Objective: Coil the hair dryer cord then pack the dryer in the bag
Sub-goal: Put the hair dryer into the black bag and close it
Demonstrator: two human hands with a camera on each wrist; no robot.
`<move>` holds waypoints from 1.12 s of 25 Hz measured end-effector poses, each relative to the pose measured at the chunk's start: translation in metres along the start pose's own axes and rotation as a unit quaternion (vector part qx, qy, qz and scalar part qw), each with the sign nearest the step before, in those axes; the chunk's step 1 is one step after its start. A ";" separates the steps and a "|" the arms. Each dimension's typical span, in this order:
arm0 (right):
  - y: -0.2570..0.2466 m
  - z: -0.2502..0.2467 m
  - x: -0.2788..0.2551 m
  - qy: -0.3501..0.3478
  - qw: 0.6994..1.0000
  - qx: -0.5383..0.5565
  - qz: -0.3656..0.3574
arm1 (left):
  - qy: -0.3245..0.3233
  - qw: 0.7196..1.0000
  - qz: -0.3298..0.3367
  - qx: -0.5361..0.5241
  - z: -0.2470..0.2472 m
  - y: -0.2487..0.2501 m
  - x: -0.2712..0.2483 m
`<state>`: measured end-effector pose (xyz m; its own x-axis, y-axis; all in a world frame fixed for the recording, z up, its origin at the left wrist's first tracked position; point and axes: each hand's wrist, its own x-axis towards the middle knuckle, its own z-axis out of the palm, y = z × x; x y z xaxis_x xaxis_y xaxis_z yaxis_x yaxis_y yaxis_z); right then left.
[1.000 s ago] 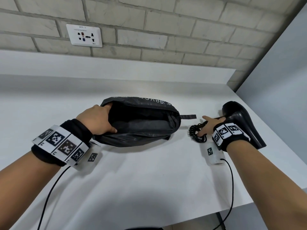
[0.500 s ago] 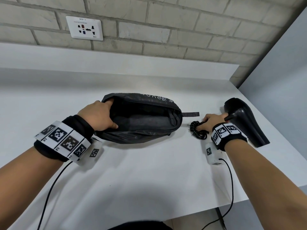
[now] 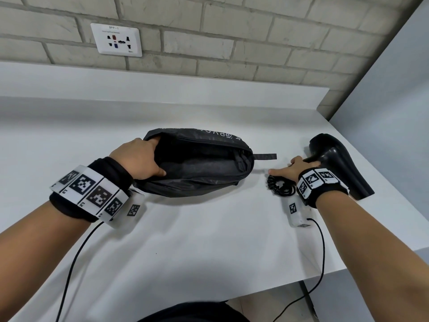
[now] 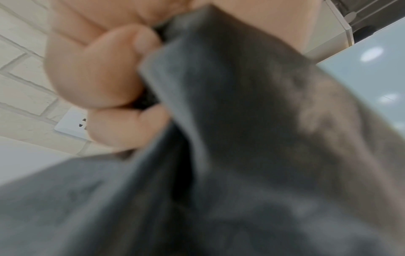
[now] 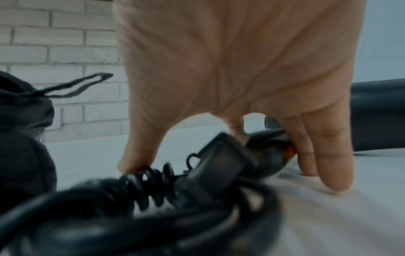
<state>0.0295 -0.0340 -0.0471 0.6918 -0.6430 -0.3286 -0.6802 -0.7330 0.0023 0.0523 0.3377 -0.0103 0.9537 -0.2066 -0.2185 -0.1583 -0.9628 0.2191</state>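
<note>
Little has shifted since a second ago: the right hand [image 3: 293, 168] stays down on the white worktop [image 3: 209, 240], fingers extended over the coiled cord [image 3: 279, 187], touching the dryer [image 3: 339, 163] handle, mostly hidden behind the wrist. Whether they grip is unclear. Left hand [image 3: 139, 159] still pinches the bag [image 3: 204, 163] rim, holding it open.

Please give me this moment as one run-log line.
left hand: grips bag rim, mouth open | right hand: fingers down around dryer handle and coiled cord | dryer: on counter, unpacked
</note>
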 end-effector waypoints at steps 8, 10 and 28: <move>0.010 -0.016 -0.009 -0.077 0.991 -0.063 -0.093 | -0.002 1.000 0.001 0.005 0.000 -0.001 -0.002; 0.011 -0.021 -0.013 -0.101 0.990 -0.034 -0.092 | -0.003 1.000 0.003 0.009 0.000 0.000 -0.002; 0.020 -0.003 0.000 0.043 0.995 -0.061 -0.072 | -0.009 1.000 0.009 0.014 0.003 -0.009 0.001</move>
<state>0.0171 -0.0495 -0.0441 0.8018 -0.5420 -0.2516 -0.5414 -0.8372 0.0779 0.0543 0.3459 -0.0150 0.9461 -0.2260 -0.2320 -0.1819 -0.9635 0.1965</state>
